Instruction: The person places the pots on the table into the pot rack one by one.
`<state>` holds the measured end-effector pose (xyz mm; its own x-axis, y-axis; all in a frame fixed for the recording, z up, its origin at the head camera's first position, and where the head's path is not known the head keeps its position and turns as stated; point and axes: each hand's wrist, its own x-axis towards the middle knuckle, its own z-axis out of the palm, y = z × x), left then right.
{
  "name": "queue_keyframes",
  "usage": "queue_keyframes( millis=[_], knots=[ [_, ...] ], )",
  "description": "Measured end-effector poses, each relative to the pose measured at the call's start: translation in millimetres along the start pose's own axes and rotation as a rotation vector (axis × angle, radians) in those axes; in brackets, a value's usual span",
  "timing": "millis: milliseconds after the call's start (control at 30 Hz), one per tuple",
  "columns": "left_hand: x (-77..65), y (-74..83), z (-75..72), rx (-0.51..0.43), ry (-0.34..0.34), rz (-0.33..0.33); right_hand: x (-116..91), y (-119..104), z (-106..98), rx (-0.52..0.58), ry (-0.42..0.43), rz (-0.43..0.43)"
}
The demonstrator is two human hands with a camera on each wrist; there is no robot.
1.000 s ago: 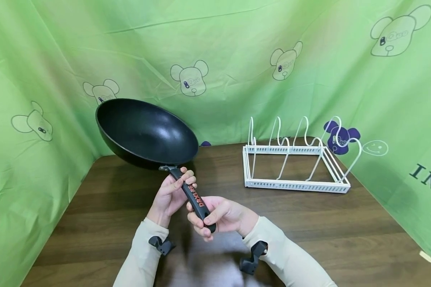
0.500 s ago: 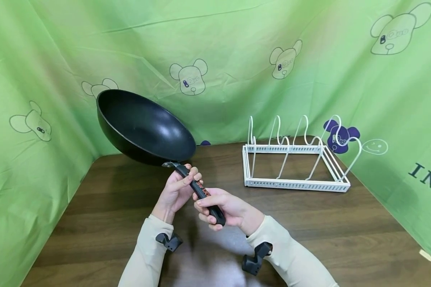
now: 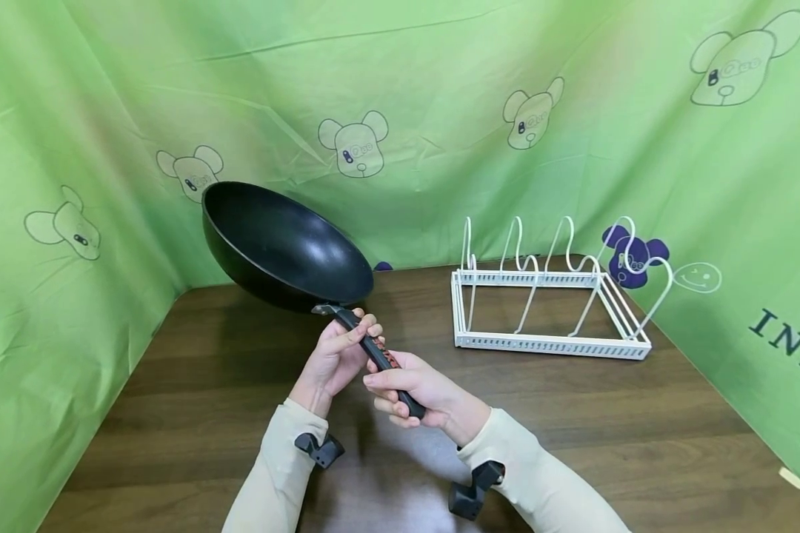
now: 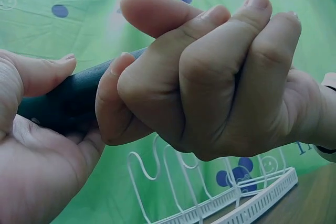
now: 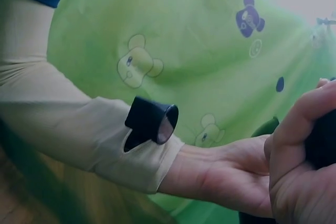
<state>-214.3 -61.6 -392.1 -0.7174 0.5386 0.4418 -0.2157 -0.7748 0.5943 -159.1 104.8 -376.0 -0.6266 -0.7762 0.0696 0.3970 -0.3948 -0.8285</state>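
Observation:
A deep black wok (image 3: pixel 287 244) hangs over the table's back left, its inside tilted toward me and to the right. My left hand (image 3: pixel 330 363) grips the black handle (image 3: pixel 363 337) close to the bowl, thumb on top. Farther down, my right hand (image 3: pixel 430 392) holds the handle near its end, with the thumb laid along it. Red lettering on the handle is partly covered by fingers. In the left wrist view the right hand's curled fingers (image 4: pixel 210 77) hide much of the handle (image 4: pixel 63 98). The right wrist view shows little of the wok.
On the table's right stands a white wire rack (image 3: pixel 550 344) with several upright looped dividers. The brown wooden table (image 3: pixel 173 437) meets a green cloth (image 3: pixel 427 192) with bear prints at the back and sides. Each sleeve carries a black wrist mount (image 3: pixel 320 449).
The wok has moved to the right and tilted more steeply, rising and then dropping slightly. Both hands have shifted right with it; the handle has turned, showing less lettering. The rack stays put.

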Motion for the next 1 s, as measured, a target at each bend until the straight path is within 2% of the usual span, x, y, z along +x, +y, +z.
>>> queue_keyframes(
  millis=[333,733,1000],
  knots=[
    [3.6,-5.4,6.3,0.014,-0.032,-0.021,-10.1,2.8,-2.3,-0.023,-0.004,-0.042],
    [12.3,-10.8,18.9,0.024,-0.084,-0.057,-25.7,-0.1,6.2,-0.036,-0.022,-0.121],
    [19.1,-15.4,27.3,0.04,-0.091,-0.081,-36.9,-2.6,11.5,-0.056,0.01,-0.15]
  ],
)
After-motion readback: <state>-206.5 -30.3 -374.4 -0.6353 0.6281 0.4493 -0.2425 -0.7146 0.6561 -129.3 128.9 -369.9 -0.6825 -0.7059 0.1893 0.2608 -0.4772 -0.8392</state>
